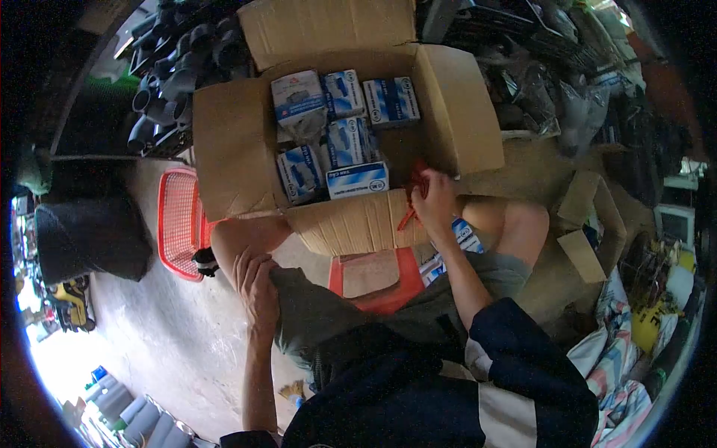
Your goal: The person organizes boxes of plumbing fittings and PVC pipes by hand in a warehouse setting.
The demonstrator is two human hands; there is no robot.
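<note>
Carton [461, 112] with its flaps spread, in front of the seated person. Red tie [420, 173], crumpled and thin, material uncertain, lies at the carton's near right corner. Its upper part bunches just inside the rim; its tail reaches down over the right end of the near flap [347, 224]. Long axis: roughly fore and aft, the near end slanting toward the person's left.

Right hand [435, 203] is the nearer, set against the right side of the tie, with the forearm rising to it from below. Its fingers are drawn together and appear clamped on the tie, which shows to their left, above and below; the exact contact of the fingertips is partly hidden. Left hand [256, 287] is well apart, palm down on the left knee, the fingers slightly parted and holding nothing visible.

Nearest box [358, 180], blue and white, stands inside the carton behind the near flap. It lies to the left of the tie, its long side running across, near but not touching the right fingers. Other boxes lie farther in, mostly toward the left and the far side. Below the near flap is a red stool [409, 278]; left of the carton is a red basket [166, 224].
</note>
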